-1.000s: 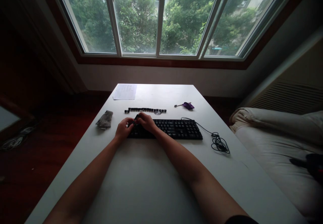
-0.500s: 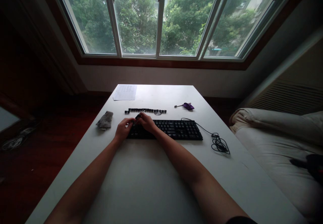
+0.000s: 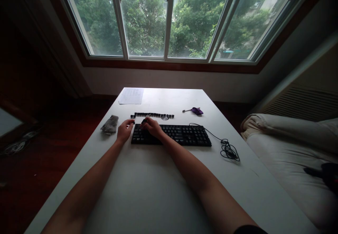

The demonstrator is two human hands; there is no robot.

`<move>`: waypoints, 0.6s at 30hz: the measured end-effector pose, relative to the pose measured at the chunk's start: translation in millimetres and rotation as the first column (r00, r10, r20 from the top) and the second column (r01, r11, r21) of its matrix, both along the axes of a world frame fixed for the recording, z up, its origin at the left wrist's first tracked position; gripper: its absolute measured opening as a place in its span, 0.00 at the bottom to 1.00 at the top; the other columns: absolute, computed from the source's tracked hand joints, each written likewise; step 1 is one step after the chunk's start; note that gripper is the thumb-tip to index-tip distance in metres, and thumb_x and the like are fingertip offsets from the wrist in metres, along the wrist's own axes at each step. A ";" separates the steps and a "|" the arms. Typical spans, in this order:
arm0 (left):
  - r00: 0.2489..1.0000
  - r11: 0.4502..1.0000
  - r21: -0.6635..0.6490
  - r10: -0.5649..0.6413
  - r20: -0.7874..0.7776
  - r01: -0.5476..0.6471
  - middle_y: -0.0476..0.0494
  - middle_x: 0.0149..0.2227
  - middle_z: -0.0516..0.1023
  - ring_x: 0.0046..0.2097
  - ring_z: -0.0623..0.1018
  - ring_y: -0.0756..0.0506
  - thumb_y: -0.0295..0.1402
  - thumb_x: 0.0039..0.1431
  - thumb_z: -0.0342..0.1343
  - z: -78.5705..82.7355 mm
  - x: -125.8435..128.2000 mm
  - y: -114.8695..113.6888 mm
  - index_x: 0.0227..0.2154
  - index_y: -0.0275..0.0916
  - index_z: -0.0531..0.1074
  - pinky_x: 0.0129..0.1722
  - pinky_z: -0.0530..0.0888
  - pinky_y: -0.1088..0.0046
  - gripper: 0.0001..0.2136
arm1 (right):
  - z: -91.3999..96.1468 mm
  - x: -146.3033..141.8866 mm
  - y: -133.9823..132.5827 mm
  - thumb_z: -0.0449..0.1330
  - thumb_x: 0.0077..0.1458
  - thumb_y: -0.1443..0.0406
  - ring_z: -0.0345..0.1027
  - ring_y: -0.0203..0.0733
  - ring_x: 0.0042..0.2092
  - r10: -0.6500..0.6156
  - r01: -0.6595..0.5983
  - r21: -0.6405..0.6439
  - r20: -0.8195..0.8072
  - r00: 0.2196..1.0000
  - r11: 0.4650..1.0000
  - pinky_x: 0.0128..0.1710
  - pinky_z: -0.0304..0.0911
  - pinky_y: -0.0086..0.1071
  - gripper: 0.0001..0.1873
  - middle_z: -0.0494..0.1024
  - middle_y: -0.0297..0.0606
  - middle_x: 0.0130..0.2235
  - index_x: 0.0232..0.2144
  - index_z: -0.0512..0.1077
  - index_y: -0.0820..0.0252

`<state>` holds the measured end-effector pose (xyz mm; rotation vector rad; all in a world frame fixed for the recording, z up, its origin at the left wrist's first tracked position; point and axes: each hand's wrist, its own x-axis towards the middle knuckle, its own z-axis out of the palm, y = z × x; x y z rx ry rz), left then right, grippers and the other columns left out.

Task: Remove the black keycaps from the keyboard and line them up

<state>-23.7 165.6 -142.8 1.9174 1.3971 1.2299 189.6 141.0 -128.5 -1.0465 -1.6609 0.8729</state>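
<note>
A black keyboard [image 3: 182, 134] lies across the middle of the white table [image 3: 158, 184]. My right hand [image 3: 152, 127] rests on the keyboard's left end, fingers closed round a small dark tool that I cannot name. My left hand [image 3: 123, 130] hovers just left of the keyboard, its fingertips pinched on what looks like a small dark keycap near the left end of a row of removed black keycaps [image 3: 152, 114] lying behind the keyboard.
A grey cloth [image 3: 110, 125] lies left of my left hand. A sheet of paper [image 3: 131, 95] sits at the far left corner. A purple brush [image 3: 195, 110] lies behind the keyboard. The cable [image 3: 229, 150] coils at right. A bed [image 3: 293, 146] stands beside the table.
My left hand has come off the keyboard's left end and moved left and away, toward the keycap row. The right hand stays on the keyboard.
</note>
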 end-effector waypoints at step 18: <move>0.894 0.974 0.213 0.162 -0.418 -0.077 0.43 0.53 0.75 0.57 0.68 0.36 0.35 0.59 0.57 -6.2 17.7 63.6 0.37 0.46 0.81 0.58 0.65 0.55 0.08 | 0.7 2.1 -0.5 0.55 0.59 0.65 0.77 0.39 0.36 -0.007 0.007 -0.006 0.000 1.000 1.000 0.41 0.69 0.32 0.07 0.82 0.31 0.34 0.40 0.70 0.54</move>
